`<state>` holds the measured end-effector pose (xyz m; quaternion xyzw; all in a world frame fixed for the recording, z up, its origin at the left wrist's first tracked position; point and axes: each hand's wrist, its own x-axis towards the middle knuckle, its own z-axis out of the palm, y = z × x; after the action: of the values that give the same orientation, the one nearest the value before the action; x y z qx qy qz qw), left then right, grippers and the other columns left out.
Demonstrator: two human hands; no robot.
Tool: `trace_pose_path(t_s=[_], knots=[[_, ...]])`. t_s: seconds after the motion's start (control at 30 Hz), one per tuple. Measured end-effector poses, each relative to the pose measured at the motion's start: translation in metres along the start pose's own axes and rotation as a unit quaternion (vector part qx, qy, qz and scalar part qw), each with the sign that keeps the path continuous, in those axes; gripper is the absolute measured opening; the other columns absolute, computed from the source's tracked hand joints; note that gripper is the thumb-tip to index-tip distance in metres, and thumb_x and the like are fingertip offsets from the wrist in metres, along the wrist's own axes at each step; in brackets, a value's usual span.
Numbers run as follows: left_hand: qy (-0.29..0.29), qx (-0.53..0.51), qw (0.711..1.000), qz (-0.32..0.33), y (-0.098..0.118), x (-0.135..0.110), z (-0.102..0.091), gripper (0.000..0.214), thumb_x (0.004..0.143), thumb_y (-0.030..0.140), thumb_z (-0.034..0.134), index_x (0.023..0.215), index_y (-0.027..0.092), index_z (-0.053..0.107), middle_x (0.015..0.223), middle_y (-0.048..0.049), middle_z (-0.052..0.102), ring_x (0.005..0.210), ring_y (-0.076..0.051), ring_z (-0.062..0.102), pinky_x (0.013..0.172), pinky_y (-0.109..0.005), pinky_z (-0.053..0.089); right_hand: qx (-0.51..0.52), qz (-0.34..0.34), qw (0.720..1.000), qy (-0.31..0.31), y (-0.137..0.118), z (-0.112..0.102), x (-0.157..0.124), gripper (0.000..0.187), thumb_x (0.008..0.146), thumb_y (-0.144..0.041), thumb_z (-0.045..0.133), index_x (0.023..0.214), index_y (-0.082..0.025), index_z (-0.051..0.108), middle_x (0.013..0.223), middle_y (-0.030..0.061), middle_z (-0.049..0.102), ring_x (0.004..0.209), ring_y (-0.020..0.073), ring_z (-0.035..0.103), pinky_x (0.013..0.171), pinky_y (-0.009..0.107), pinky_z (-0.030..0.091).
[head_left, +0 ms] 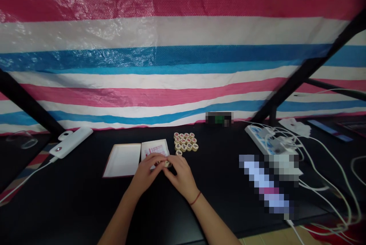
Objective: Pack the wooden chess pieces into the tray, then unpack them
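My left hand [148, 172] and my right hand [181, 174] meet over the front right corner of an open box [121, 161]. Pale round Chinese chess pieces [166, 164] show between their closed fingertips; how many I cannot tell. The fingers hide the lower part of the box's right half, where a folded printed sheet [155, 149] lies. Just beyond my right hand, more Chinese chess pieces [185, 141] stand in rows of short stacks, red-marked ones behind and dark-marked ones in front. One stack [178, 153] sits nearest my right fingers.
On the black table [77, 199], a white power bank [71, 143] with a cable lies at left. To the right are a power strip [259, 140], tangled white cables [320, 161] and a blurred-out device [265, 186]. A small dark device [219, 118] stands by the striped sheet [171, 96].
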<state>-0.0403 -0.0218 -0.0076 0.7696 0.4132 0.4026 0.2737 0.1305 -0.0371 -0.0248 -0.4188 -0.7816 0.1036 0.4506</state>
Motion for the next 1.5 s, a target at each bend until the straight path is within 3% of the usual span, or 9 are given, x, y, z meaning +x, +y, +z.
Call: trace_pose_path(t_s=[0.17,0.27,0.4,0.57,0.83,0.93,1.07,1.3,1.5], knots=[[-0.022,0.012,0.999,-0.027,-0.005,-0.003,0.005,0.025,0.090,0.034,0.056,0.111,0.026,0.067,0.114,-0.0043,0.068,0.106,-0.019,0.063,0.096,-0.036,0.051,-0.011,-0.006,1.000,0.000,0.002,-0.005,0.002,0.021,0.088,-0.021,0.057,0.109,-0.020,0.060,0.100,0.0076,0.069,0.091,0.0213,0.062,0.081,0.036,0.050],[0.012,0.020,0.999,-0.042,-0.007,-0.002,0.004,0.027,0.090,0.035,0.054,0.113,0.026,0.066,0.115,-0.0052,0.067,0.095,-0.018,0.066,0.090,-0.035,0.054,-0.040,-0.001,0.999,0.019,0.008,-0.013,0.004,0.021,0.088,-0.020,0.054,0.107,-0.020,0.063,0.099,0.0076,0.070,0.091,0.0208,0.063,0.081,0.036,0.049],[0.099,0.031,0.991,-0.079,-0.011,-0.001,0.001,0.032,0.087,0.035,0.058,0.116,0.023,0.062,0.114,-0.0067,0.064,0.074,-0.013,0.065,0.081,-0.032,0.057,-0.118,0.135,0.980,0.091,0.030,-0.029,0.001,0.019,0.082,-0.025,0.058,0.097,-0.019,0.067,0.088,0.0079,0.070,0.084,0.0216,0.063,0.077,0.035,0.049],[0.139,0.018,0.985,-0.096,-0.017,-0.001,0.001,0.029,0.086,0.031,0.056,0.114,0.021,0.060,0.114,-0.0071,0.060,0.069,-0.010,0.062,0.071,-0.028,0.057,-0.154,0.214,0.965,0.001,0.051,-0.037,-0.005,0.017,0.078,-0.028,0.062,0.090,-0.020,0.070,0.080,0.0048,0.069,0.077,0.0206,0.062,0.073,0.031,0.049],[0.107,0.071,0.989,-0.071,-0.007,-0.003,0.003,0.029,0.088,0.034,0.057,0.114,0.023,0.062,0.100,-0.0036,0.067,0.070,-0.013,0.062,0.075,-0.030,0.057,-0.132,0.166,0.977,0.019,0.049,-0.038,-0.005,0.016,0.082,-0.027,0.059,0.092,-0.019,0.069,0.091,0.0067,0.071,0.083,0.0217,0.062,0.076,0.034,0.049],[0.078,0.096,0.992,-0.023,-0.004,-0.005,0.011,0.027,0.089,0.033,0.056,0.114,0.025,0.064,0.109,-0.0060,0.066,0.092,-0.018,0.065,0.086,-0.033,0.055,-0.056,0.109,0.990,0.066,0.033,-0.037,0.000,0.016,0.084,-0.028,0.059,0.094,-0.019,0.067,0.088,0.0064,0.070,0.079,0.0190,0.062,0.075,0.033,0.050],[0.033,0.126,0.990,0.057,-0.003,-0.009,0.023,0.030,0.090,0.025,0.056,0.119,0.027,0.063,0.108,-0.0055,0.068,0.101,-0.019,0.064,0.091,-0.034,0.053,0.058,0.058,0.996,0.039,0.008,-0.025,0.005,0.017,0.081,-0.030,0.064,0.095,-0.020,0.066,0.081,0.0037,0.068,0.073,0.0169,0.062,0.070,0.030,0.052],[0.032,0.191,0.977,0.087,-0.002,-0.009,0.026,0.037,0.092,0.027,0.055,0.128,0.028,0.056,0.110,-0.0072,0.068,0.102,-0.022,0.063,0.093,-0.040,0.050,0.072,0.058,0.995,0.042,0.003,-0.019,0.005,0.015,0.080,-0.025,0.062,0.094,-0.021,0.067,0.082,0.0037,0.069,0.075,0.0174,0.064,0.071,0.031,0.054],[0.047,0.247,0.967,0.039,-0.010,-0.006,0.020,0.052,0.084,0.042,0.065,0.132,0.028,0.052,0.119,-0.0089,0.063,0.114,-0.027,0.056,0.100,-0.046,0.043,-0.061,0.190,0.969,0.148,0.039,-0.034,-0.003,0.023,0.085,-0.032,0.055,0.098,-0.017,0.066,0.092,0.0097,0.070,0.083,0.0212,0.065,0.079,0.036,0.052]])
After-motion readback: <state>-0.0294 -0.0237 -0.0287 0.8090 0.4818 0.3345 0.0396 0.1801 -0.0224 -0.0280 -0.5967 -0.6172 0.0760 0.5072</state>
